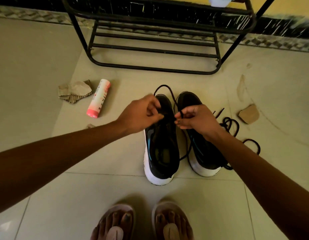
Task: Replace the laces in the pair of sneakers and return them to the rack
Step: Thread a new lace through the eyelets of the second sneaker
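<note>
Two black sneakers with white soles stand side by side on the tiled floor, heels toward me: the left sneaker [161, 149] and the right sneaker [204, 153]. My left hand [141, 114] pinches a black lace [165, 90] over the left sneaker's eyelets. My right hand [195, 118] pinches the same lace on the other side. The lace loops out past the toe. A loose black lace [231, 124] lies coiled on the floor to the right of the pair.
A black metal shoe rack [155, 47] stands just beyond the sneakers. A pink spray can [99, 98] and crumpled cardboard [75, 91] lie at the left. Another cardboard scrap [249, 114] lies at the right. My sandalled feet [143, 222] are at the bottom.
</note>
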`<state>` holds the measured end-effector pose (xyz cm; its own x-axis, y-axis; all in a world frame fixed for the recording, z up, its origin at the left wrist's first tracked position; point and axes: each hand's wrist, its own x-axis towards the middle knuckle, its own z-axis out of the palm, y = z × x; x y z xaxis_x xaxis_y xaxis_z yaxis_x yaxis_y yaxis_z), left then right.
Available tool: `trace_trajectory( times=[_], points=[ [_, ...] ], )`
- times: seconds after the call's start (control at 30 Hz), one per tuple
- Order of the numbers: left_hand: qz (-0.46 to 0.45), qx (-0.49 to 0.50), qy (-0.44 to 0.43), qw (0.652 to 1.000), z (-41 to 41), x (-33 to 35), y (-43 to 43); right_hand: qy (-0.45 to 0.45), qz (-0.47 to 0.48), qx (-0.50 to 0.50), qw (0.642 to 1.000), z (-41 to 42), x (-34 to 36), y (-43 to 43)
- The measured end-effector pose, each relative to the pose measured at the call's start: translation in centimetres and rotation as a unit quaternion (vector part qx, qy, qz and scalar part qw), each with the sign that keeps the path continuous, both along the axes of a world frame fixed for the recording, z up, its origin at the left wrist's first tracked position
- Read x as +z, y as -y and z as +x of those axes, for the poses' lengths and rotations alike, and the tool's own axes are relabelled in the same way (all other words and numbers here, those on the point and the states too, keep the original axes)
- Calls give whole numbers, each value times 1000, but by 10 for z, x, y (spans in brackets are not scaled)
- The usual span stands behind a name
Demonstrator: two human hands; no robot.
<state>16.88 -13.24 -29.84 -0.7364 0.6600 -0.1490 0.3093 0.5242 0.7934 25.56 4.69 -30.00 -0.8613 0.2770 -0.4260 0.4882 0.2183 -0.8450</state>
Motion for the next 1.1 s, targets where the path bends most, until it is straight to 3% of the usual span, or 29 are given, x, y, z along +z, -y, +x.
trace_trajectory(
  times=[0.1,0.4,0.63,0.87,1.1],
  points=[
    [-94,-94,-63,989,13,-6,2,-18,54,17,998,-2,-11,9],
    [-186,-93,-82,975,27,-5,-7,-37,114,15,993,-3,-23,14],
    [-296,-163,-197,920,32,-15,-9,-56,135,15,989,-1,-28,16],
    [-234,-99,-200,946,30,-24,-11,-80,144,-6,986,2,-28,14],
    [-115,-17,-40,992,34,-39,-6,-101,145,20,984,1,-31,12]
  ],
)
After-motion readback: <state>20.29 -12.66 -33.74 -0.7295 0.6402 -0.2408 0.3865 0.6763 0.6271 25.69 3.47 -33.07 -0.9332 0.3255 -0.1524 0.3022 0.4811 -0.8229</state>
